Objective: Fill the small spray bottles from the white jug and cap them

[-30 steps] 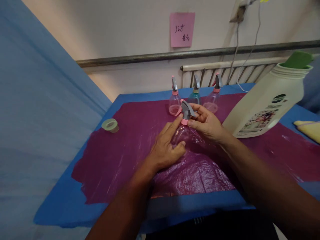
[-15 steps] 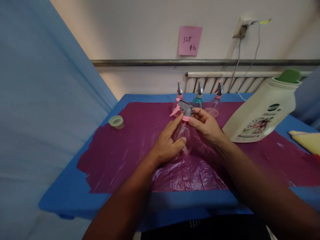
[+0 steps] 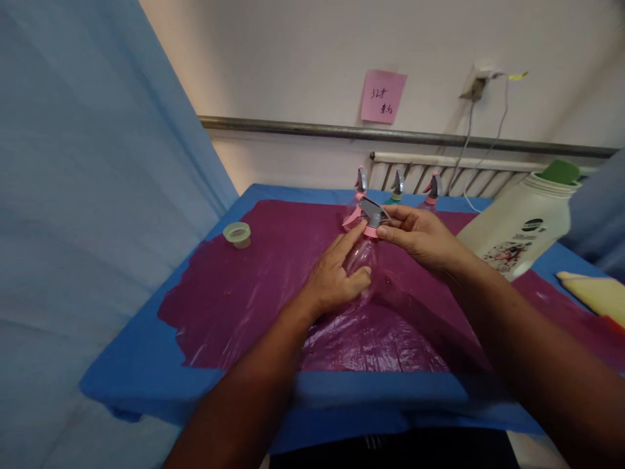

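A clear spray bottle stands on the purple plastic sheet in the middle of the table. My left hand is wrapped round its body, forefinger stretched up toward the neck. My right hand pinches the grey and pink trigger head on top of the bottle, fingers closed on it.
Three more spray bottles stand in a row at the table's far edge. A big white jug with a green cap is at the right, a yellow cloth beyond it. A small pale green cap lies at the left. Blue cloth hangs left.
The trigger head has turned a little under my right hand. Both hands stay on the same bottle; the camera has tilted up and swung, shifting the scene lower and rightward.
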Motion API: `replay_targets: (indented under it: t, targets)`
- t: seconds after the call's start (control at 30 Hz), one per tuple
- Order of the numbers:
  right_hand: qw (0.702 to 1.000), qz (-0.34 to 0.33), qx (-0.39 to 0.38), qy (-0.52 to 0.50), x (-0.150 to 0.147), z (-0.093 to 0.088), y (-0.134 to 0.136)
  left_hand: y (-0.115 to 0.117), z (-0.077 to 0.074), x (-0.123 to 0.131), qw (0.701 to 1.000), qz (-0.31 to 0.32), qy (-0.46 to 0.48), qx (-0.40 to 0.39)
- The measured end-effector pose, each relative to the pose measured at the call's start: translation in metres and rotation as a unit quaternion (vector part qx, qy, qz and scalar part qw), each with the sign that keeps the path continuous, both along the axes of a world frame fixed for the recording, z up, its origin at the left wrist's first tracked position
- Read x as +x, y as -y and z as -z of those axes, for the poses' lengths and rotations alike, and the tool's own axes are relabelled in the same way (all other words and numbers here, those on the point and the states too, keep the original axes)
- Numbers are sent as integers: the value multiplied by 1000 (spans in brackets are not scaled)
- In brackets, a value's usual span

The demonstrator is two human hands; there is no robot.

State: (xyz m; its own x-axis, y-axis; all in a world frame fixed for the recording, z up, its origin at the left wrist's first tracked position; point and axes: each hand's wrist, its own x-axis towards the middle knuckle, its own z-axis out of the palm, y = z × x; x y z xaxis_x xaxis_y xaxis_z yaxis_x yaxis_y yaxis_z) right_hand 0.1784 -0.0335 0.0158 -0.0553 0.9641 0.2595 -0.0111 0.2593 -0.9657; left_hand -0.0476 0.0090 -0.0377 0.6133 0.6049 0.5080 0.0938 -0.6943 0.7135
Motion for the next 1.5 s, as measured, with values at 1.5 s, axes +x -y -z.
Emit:
replay_targets:
  t: [1.5]
  targets:
    - [912, 250, 101, 310, -108, 32, -219, -6, 20, 3, 953, -278, 25, 119]
